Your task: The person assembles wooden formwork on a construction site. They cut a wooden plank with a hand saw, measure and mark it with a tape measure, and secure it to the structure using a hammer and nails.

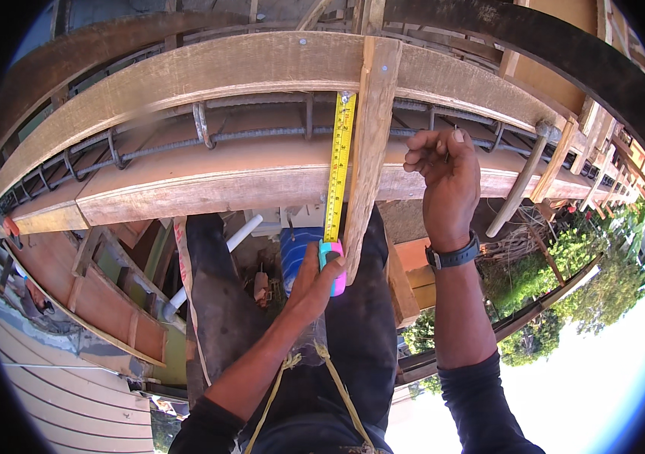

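My left hand [311,281] is closed around a pink and turquoise tape measure [333,266]. Its yellow blade [341,155] runs away from me across the formwork, and the far end meets the edge of the far plank [262,68]. Alongside the blade lies a short wooden strip [371,144], crossing both boards. To the right of the strip my right hand [447,170] is raised with fingers curled and pinched. A thin, dark, nail-like piece seems to show at its fingertips, too small to tell surely. A hammer [520,181] rests on the formwork to the right of that hand.
Steel bars with stirrups [201,125] lie in the channel between the far plank and the near board [209,185]. A white pipe [244,233] stands near my legs. Curved dark formwork [564,57] spans the far side; greenery [587,303] lies below right.
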Demonstrator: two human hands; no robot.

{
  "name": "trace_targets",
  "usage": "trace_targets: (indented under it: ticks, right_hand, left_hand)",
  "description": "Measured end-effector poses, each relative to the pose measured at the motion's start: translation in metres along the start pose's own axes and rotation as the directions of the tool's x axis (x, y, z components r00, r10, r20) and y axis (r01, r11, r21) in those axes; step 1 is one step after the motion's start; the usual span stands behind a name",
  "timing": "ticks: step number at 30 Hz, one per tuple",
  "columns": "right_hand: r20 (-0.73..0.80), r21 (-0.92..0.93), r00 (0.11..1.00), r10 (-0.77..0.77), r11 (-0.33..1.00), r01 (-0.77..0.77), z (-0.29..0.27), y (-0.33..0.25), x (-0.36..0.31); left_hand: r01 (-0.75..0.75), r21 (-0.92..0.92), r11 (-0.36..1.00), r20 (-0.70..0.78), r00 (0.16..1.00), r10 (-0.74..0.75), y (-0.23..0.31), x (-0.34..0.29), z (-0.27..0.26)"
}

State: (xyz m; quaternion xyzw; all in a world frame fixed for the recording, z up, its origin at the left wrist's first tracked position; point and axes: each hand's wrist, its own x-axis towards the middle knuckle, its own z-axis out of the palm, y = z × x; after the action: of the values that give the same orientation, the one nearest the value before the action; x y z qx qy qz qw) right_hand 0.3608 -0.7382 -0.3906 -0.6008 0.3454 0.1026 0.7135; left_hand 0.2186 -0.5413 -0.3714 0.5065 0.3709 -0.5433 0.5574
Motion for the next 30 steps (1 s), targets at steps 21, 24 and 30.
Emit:
trace_targets:
  ticks: [21, 24, 30]
  right_hand:
    - [-0.074, -0.16, 0.997, -0.01, 0.987, -0.002, 0.01, 0.029, -0.05]
    - [-0.087, -0.199, 0.996, 0.016, 0.979, -0.033, 0.008, 0.031, -0.052]
    - [-0.092, -0.201, 0.996, 0.011, 0.979, -0.03, 0.006, 0.032, -0.052]
  left_hand:
    - [-0.153, 0.069, 0.986, 0.058, 0.987, 0.149, -0.019, 0.024, -0.005]
    - [-0.173, 0.062, 0.983, 0.057, 0.984, 0.169, -0.016, 0.026, -0.005]
    - [-0.142, 0.06, 0.988, 0.098, 0.986, 0.136, -0.008, 0.022, -0.01]
